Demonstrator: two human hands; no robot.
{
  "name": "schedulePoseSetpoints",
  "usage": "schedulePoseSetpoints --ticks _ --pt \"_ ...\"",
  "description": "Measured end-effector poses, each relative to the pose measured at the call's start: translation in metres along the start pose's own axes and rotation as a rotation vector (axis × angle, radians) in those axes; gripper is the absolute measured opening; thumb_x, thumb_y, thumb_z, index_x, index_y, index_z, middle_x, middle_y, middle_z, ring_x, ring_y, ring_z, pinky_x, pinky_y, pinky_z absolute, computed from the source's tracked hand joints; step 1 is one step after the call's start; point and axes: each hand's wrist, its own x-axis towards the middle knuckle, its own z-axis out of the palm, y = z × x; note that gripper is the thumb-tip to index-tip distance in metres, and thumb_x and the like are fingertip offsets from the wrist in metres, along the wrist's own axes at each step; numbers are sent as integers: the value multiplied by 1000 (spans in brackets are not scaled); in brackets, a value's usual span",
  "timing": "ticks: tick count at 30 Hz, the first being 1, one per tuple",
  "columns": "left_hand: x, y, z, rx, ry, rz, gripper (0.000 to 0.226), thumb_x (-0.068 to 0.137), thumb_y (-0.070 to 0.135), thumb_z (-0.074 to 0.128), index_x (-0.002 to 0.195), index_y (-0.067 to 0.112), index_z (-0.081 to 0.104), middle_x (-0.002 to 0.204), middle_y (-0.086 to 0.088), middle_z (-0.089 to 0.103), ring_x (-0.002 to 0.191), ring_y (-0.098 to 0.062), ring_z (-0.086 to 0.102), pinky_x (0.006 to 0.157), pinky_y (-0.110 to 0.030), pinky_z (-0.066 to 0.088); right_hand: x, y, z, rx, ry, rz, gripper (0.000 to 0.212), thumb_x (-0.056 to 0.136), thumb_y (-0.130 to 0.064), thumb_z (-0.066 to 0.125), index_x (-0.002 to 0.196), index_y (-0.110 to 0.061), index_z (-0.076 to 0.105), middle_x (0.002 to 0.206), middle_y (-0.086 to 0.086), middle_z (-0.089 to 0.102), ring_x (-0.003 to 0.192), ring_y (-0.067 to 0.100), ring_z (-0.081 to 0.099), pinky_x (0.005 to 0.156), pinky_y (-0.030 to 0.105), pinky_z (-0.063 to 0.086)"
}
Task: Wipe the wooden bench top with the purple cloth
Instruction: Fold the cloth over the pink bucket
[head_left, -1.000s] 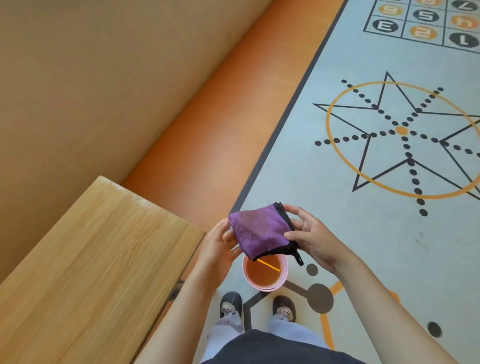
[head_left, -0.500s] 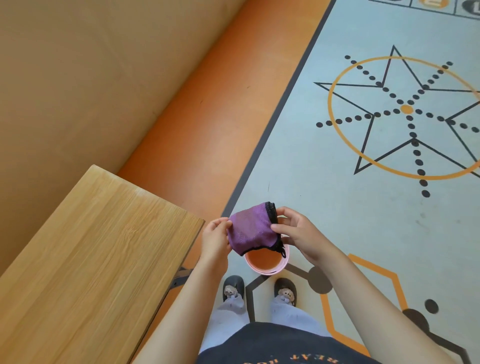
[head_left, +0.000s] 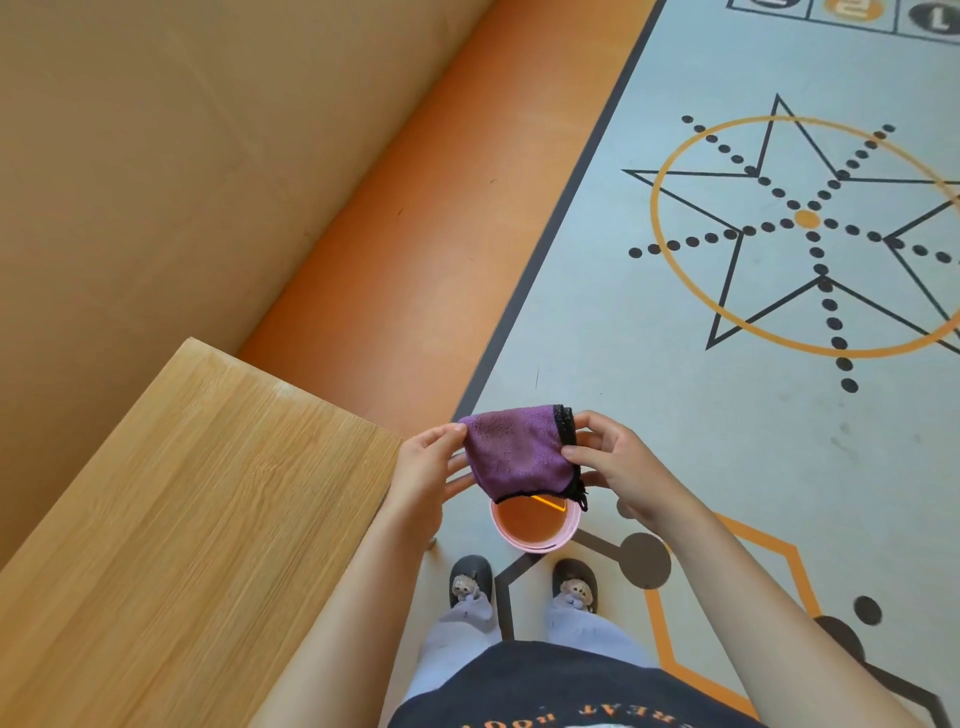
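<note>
a plain tan wall (head_left: 156, 156) is filling the upper left, curving down into a band of orange floor (head_left: 415, 234). a dark border stripe (head_left: 550, 249) is running alongside it, edging a pale grey floor (head_left: 623, 364) printed with a black star in an orange ring (head_left: 807, 219), numbered discs (head_left: 857, 10) at the top edge and an orange hexagon outline (head_left: 753, 531) lower right. a wooden bench (head_left: 182, 519) is standing beside the wall, soft even light falling across it.

Pink round plastic bucket (head_left: 535, 538): far rim hidden behind the purple black-edged cloth (head_left: 514, 452).
Light wooden bench top (head_left: 182, 519): cut off left and bottom.
Left hand (head_left: 423, 473): fingertips behind cloth.
Dark shirt's orange lettering (head_left: 587, 720): cut off, unreadable.
</note>
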Motion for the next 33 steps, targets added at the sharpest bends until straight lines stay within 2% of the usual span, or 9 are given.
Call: schedulePoseSetpoints --ticks 6,9,12,16,18,20,23,26,33 --pt "4 -8 -11 -153 -78 -58 23 101 25 45 108 9 61 105 -10 71 92 -24 70 69 -37 57 1 6 5 69 -1 20 20 91 -5 56 98 -22 65 88 -1 72 77 14 67 64 26 54" --pt "4 -21 -24 -134 -241 -164 48 91 44 56 120 7 58 114 -15 69 99 -26 69 70 -32 57 11 16 14 218 -9 77 22 92 -8 54 105 -23 63 89 1 72 78 17 66 70 30 51" --pt "5 -38 -30 -66 -364 -271 44 82 41 67 117 14 63 109 -11 71 95 -22 70 66 -26 57 20 33 19 236 -31 164 22 95 -11 50 110 -24 61 93 1 72 83 17 68 76 31 52" --pt "28 -68 -35 -88 -267 -221 45 79 13 70 120 24 55 109 -11 71 91 -25 70 81 -39 57 39 65 17 353 -26 281 23 96 -7 46 114 -17 57 96 9 65 78 18 61 70 25 51" --pt "40 -81 -34 -13 -230 -211 47 81 1 64 119 27 53 104 -12 71 83 -26 71 74 -39 58 50 82 13 339 -54 332 25 94 -3 47 111 -18 57 97 9 64 77 18 61 68 23 52" --pt "52 -95 -33 77 -197 -231 48 83 -8 56 118 26 52 100 -16 67 74 -26 71 65 -35 57 59 102 9 265 -110 401 33 91 1 49 116 -21 55 99 9 64 83 22 62 77 31 53" --pt "74 -122 -35 176 -114 -256 51 84 -14 50 120 23 50 98 -18 65 75 -26 69 66 -36 58 72 139 2 168 -125 479 48 88 5 54 125 -26 50 98 10 65 87 26 63 89 41 48" --pt "101 -153 -39 212 -13 -282 53 85 -15 48 124 20 49 96 -17 66 81 -28 68 75 -42 60 90 171 -1 96 -88 479 48 86 7 53 121 -26 52 94 8 69 82 20 64 77 33 49" --pt "163 -223 -48 373 65 -342 44 85 -12 47 114 20 52 89 -13 64 69 -17 66 57 -31 57 129 269 7 -68 -57 582 35 85 4 57 113 -17 56 91 -1 69 79 9 66 52 13 50"
